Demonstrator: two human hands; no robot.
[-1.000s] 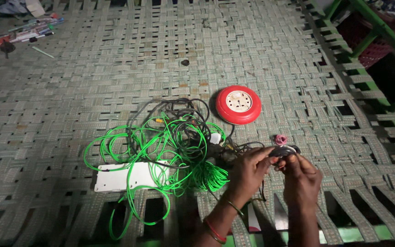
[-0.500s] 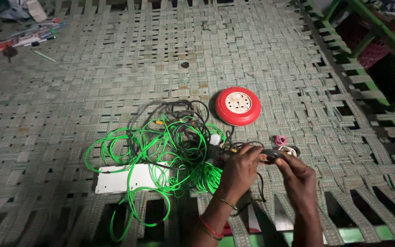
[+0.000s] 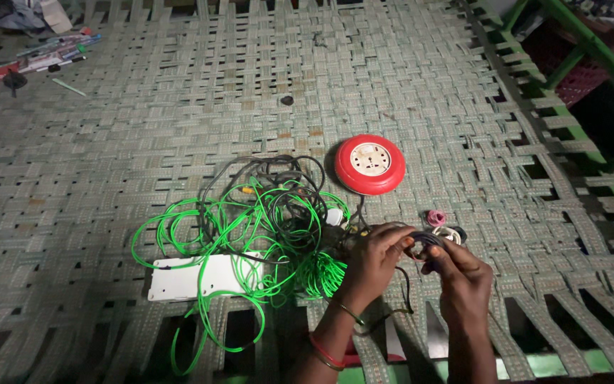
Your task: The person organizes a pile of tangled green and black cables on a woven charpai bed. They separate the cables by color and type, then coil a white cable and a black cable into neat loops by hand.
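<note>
Both hands, left hand and right hand, grip a dark cable between them.

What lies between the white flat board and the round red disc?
In the head view, the tangle of green and dark cables lies between the white board and the red disc.

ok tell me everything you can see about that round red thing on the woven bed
The round red case is a disc with a glossy red plastic-looking rim and a cream face holding small socket-like holes. It lies flat, face up, on the woven strap surface, just right of the tangled green and black cables. Neither hand touches it; a dark cable seems to run from its lower left edge.
</note>
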